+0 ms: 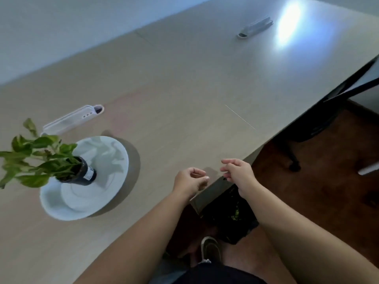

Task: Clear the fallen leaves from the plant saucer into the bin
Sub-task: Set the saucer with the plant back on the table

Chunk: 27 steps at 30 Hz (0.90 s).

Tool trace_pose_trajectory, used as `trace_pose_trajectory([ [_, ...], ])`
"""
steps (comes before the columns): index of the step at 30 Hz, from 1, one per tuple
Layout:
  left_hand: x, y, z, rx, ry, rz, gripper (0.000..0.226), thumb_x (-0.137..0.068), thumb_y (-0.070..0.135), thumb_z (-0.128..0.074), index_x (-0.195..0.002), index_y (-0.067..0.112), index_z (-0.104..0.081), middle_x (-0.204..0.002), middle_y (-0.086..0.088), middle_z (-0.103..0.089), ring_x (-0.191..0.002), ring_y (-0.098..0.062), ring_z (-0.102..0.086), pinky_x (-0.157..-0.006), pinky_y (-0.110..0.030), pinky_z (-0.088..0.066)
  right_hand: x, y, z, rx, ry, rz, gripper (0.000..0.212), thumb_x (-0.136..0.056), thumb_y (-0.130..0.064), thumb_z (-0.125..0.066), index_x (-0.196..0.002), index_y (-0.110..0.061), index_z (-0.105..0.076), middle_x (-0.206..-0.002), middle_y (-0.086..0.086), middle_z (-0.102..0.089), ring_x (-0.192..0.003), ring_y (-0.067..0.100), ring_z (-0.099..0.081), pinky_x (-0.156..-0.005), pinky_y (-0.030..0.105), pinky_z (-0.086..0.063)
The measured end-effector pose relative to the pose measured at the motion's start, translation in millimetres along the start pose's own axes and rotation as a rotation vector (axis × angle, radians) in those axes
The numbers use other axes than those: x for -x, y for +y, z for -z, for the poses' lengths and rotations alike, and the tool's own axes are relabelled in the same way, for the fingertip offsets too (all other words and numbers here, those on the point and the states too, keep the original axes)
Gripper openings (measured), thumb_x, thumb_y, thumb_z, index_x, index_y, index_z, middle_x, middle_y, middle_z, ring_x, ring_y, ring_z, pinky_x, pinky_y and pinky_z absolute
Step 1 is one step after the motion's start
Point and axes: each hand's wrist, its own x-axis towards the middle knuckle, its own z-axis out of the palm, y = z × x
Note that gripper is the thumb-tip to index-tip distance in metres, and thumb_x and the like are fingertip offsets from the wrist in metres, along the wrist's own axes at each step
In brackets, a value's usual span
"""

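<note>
A white saucer (67,203) sits on the beige table at the left, with a small dark pot (87,173) of green leafy plant (39,156) on it. I see no loose leaves lying on the saucer. Below the table edge stands a black-lined bin (231,220) with green leaves inside. My left hand (190,182) hovers at the table edge with its fingers loosely curled and nothing visible in them. My right hand (238,171) is above the bin, fingers apart and empty.
The table edge (266,138) runs diagonally from lower middle to upper right. A white power strip (71,119) lies behind the saucer; another (256,27) lies far back. A black chair base (320,128) stands on the brown floor to the right. My shoe (211,251) is beside the bin.
</note>
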Motion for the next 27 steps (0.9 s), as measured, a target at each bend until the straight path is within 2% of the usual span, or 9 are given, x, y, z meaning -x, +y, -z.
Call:
trace_pose_trajectory([
  [3,14,-7,50,0.109,0.14,0.021,0.013,-0.086,-0.001,-0.068,-0.08,0.009,-0.063,-0.07,-0.008,-0.066,-0.059,-0.013,-0.063,-0.056,-0.018,-0.054,6,-11,-42,0.121,-0.148,0.025,0.025,-0.089,-0.004,-0.048,-0.099,-0.017,-0.067,-0.083,0.005,-0.072,-0.065,0.015,-0.056,-0.056,0.022,-0.045],
  [7,29,-25,108,0.212,0.318,0.048,0.011,-0.086,-0.001,-0.068,-0.08,0.008,-0.064,-0.071,-0.009,-0.066,-0.06,-0.013,-0.062,-0.059,-0.019,-0.055,15,-21,-91,0.247,-0.274,0.034,0.024,-0.088,-0.003,-0.049,-0.094,-0.02,-0.064,-0.081,0.005,-0.072,-0.06,0.014,-0.054,-0.053,0.021,-0.042],
  [12,53,-58,177,0.34,0.536,0.118,0.008,-0.083,0.007,-0.074,-0.08,0.003,-0.068,-0.068,-0.01,-0.066,-0.059,-0.017,-0.06,-0.057,-0.022,-0.056,27,-17,-157,0.389,-0.441,0.005,0.022,-0.089,-0.003,-0.044,-0.096,-0.015,-0.062,-0.078,0.007,-0.066,-0.055,0.014,-0.051,-0.049,0.022,-0.038],
  [15,65,-81,208,0.416,0.609,0.176,0.016,-0.086,0.013,-0.072,-0.074,0.004,-0.068,-0.068,-0.011,-0.065,-0.056,-0.017,-0.058,-0.057,-0.024,-0.054,32,-10,-189,0.461,-0.517,-0.019,0.02,-0.087,-0.004,-0.047,-0.099,-0.012,-0.062,-0.076,0.007,-0.064,-0.053,0.015,-0.051,-0.046,0.021,-0.036],
  [19,79,-103,238,0.522,0.686,0.235,0.018,-0.091,0.017,-0.066,-0.083,0.001,-0.066,-0.071,-0.012,-0.067,-0.054,-0.017,-0.06,-0.048,-0.022,-0.054,39,-2,-223,0.48,-0.567,-0.038,0.011,-0.091,-0.009,-0.051,-0.098,-0.012,-0.059,-0.072,0.007,-0.059,-0.054,0.014,-0.049,-0.047,0.02,-0.034],
  [21,84,-107,250,0.576,0.725,0.228,0.017,-0.093,0.015,-0.064,-0.084,0.001,-0.064,-0.071,-0.013,-0.069,-0.047,-0.014,-0.062,-0.046,-0.022,-0.054,40,2,-238,0.473,-0.592,-0.043,0.02,-0.092,-0.011,-0.05,-0.109,-0.008,-0.06,-0.07,0.007,-0.054,-0.053,0.014,-0.046,-0.047,0.021,-0.031],
  [23,87,-107,262,0.614,0.747,0.206,0.014,-0.093,0.009,-0.061,-0.082,0.001,-0.062,-0.072,-0.015,-0.068,-0.05,-0.015,-0.063,-0.043,-0.019,-0.053,39,4,-253,0.457,-0.607,-0.056,0.028,-0.091,-0.01,-0.048,-0.118,-0.008,-0.056,-0.068,0.004,-0.048,-0.052,0.013,-0.042,-0.045,0.021,-0.027],
  [25,89,-106,273,0.632,0.761,0.185,0.013,-0.093,0.002,-0.06,-0.08,0.0,-0.06,-0.073,-0.017,-0.064,-0.057,-0.019,-0.061,-0.041,-0.018,-0.053,38,2,-267,0.441,-0.591,-0.067,0.017,-0.091,-0.01,-0.047,-0.102,-0.017,-0.058,-0.066,0.002,-0.045,-0.052,0.013,-0.042,-0.044,0.019,-0.029],
  [27,88,-104,283,0.598,0.769,0.201,0.009,-0.09,-0.002,-0.06,-0.081,-0.001,-0.061,-0.073,-0.016,-0.064,-0.055,-0.017,-0.061,-0.039,-0.016,-0.05,34,-2,-279,0.428,-0.558,-0.067,0.012,-0.091,-0.01,-0.049,-0.087,-0.017,-0.058,-0.066,0.002,-0.05,-0.053,0.013,-0.048,-0.045,0.02,-0.035],
])
